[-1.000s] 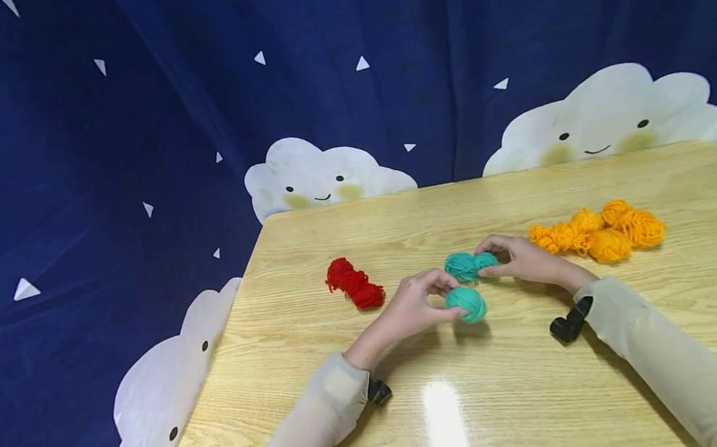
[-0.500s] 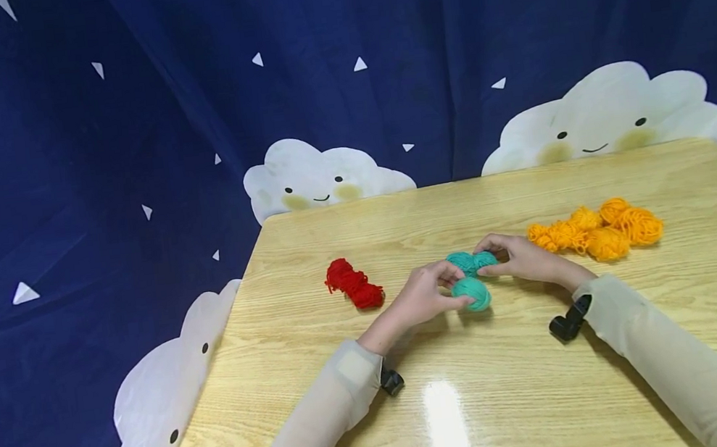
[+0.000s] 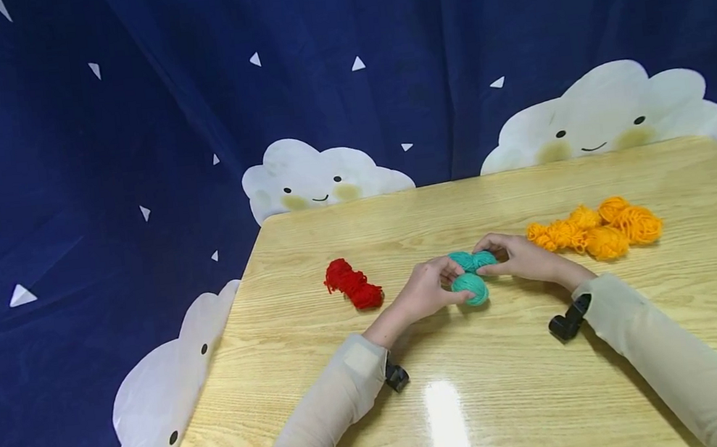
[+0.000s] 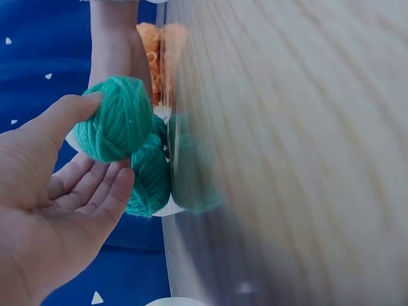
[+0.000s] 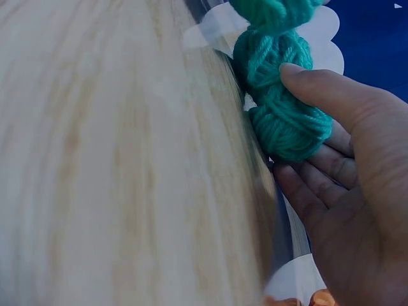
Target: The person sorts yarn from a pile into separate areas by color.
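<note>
My left hand (image 3: 427, 290) pinches a round green ball of yarn (image 3: 472, 289) between thumb and fingers. In the left wrist view that ball hangs a little above the table surface, overlapping a darker green skein of yarn (image 5: 290, 124) just behind it. The skein is tied in at its middle and lies on the table. My right hand (image 3: 521, 256) holds its right end, the thumb on the near side and the fingers curled behind. Part of the skein is hidden by the ball and the left fingers in the head view.
A red skein of yarn (image 3: 353, 284) lies left of my left hand. Beyond my right wrist sits a cluster of several orange yarn bundles (image 3: 606, 242). The wooden table (image 3: 333, 233) ends at a dark blue curtain (image 3: 126, 131) with white cloud cut-outs (image 3: 327, 172).
My left hand has carried the green ball away from me and slightly right, up close to the green skein. The right hand stays in place at the skein's end.
</note>
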Available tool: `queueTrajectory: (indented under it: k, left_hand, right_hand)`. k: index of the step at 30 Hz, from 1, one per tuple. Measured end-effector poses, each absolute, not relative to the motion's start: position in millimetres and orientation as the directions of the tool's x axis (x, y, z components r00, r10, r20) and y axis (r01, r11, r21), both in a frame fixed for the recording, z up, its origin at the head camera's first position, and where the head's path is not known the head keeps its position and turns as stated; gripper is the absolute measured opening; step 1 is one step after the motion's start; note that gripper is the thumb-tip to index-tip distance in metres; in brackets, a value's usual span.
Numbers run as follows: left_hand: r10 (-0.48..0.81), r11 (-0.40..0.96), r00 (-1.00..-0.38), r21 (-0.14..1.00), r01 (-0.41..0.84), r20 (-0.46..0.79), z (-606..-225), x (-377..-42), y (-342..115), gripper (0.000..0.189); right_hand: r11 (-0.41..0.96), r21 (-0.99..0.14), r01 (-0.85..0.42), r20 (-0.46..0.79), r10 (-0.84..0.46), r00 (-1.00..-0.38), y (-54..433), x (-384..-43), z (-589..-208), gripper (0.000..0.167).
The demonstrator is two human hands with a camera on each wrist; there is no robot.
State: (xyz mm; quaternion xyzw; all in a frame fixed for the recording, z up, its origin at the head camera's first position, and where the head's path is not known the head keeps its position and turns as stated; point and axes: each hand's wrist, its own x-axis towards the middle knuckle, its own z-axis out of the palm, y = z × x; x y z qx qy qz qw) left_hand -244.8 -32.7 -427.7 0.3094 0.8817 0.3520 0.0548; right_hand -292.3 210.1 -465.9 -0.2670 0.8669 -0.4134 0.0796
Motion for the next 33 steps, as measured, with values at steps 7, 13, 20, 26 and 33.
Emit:
queueTrajectory:
  k: [7,13,20,26,33]
  left_hand:
    - [0.580,0.573,-0.809,0.658,0.489,0.096,-431.5,-248.3,-36.6,0.034]
    - [0.573,0.589,-0.817,0.660,0.467,0.068,-434.0,-250.0,-39.1,0.034]
    - [0.565,0.605,-0.824,0.653,0.455,0.051,-433.9,-250.4,-39.7,0.034]
    - [0.548,0.619,-0.835,0.649,0.443,0.048,-433.5,-250.6,-38.8,0.036]
    - [0.526,0.614,-0.848,0.662,0.430,0.063,-432.9,-249.0,-38.7,0.036]
  right_hand:
    - [0.524,-0.754,-0.397,0.085,-0.521,-0.849,208.4,-292.8,-467.0,0.037]
    - [0.524,-0.753,-0.397,0.084,-0.522,-0.849,206.7,-291.9,-467.1,0.038]
    - [0.523,-0.757,-0.391,0.077,-0.522,-0.849,206.0,-292.9,-468.1,0.037]
    - [0.524,-0.754,-0.397,0.085,-0.521,-0.849,205.6,-292.5,-468.0,0.039]
    - [0.497,-0.775,-0.390,0.110,-0.501,-0.858,204.7,-290.5,-468.1,0.047]
